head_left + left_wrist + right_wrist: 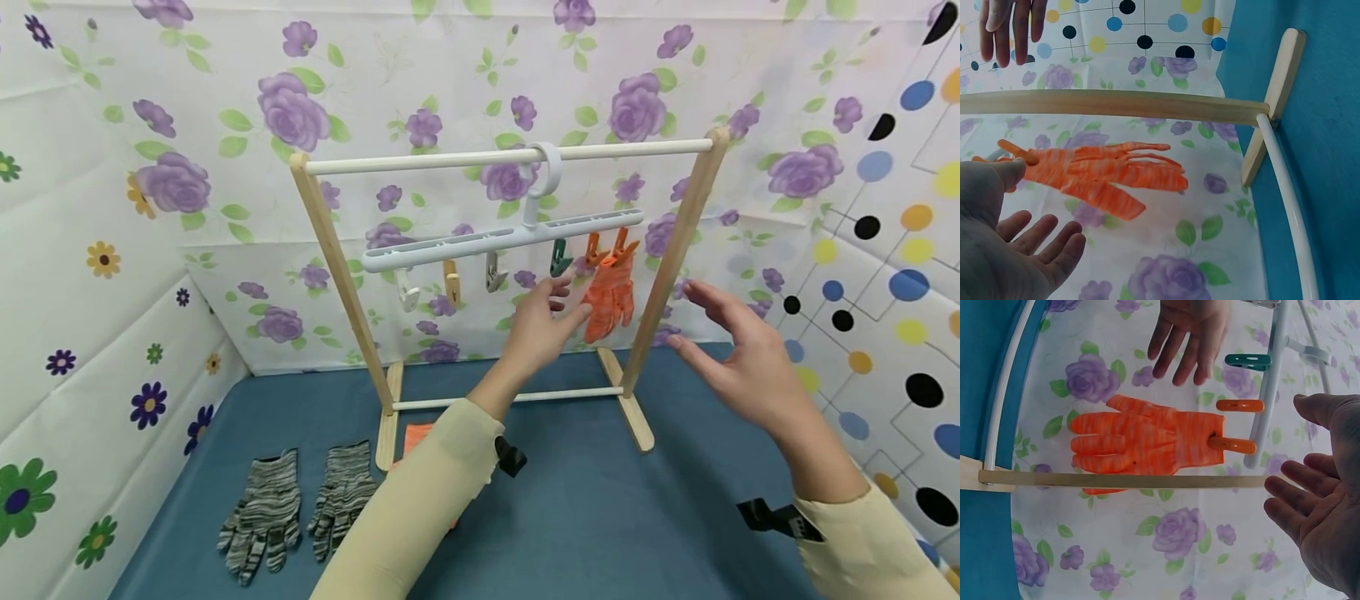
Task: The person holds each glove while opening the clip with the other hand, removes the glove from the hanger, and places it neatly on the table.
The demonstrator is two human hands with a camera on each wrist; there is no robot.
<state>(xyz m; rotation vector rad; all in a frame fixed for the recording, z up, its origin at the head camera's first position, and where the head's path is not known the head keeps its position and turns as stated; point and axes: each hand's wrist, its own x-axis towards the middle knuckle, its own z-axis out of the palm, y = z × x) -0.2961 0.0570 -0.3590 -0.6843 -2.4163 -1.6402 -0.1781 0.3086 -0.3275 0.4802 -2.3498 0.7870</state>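
Note:
An orange glove (609,296) hangs fingers-down from an orange clothespin (1232,445) at the right end of a pale grey hanger (504,242). A second orange clothespin (1240,405) beside it shows no separate glove below. Just left of the glove, my left hand (542,323) has loosely bent fingers and holds nothing; in the right wrist view it stands apart from the glove, near the green clothespin (1248,361). To the right of the rack's upright, my right hand (750,367) is raised with spread fingers, nothing in it.
The hanger hooks over the white top bar (420,162) of a wooden rack (678,250). White, yellow and grey clothespins (492,272) hang further left. Two grey striped gloves (264,508) lie on the blue table (570,517). Something orange (415,435) lies partly hidden behind my left sleeve.

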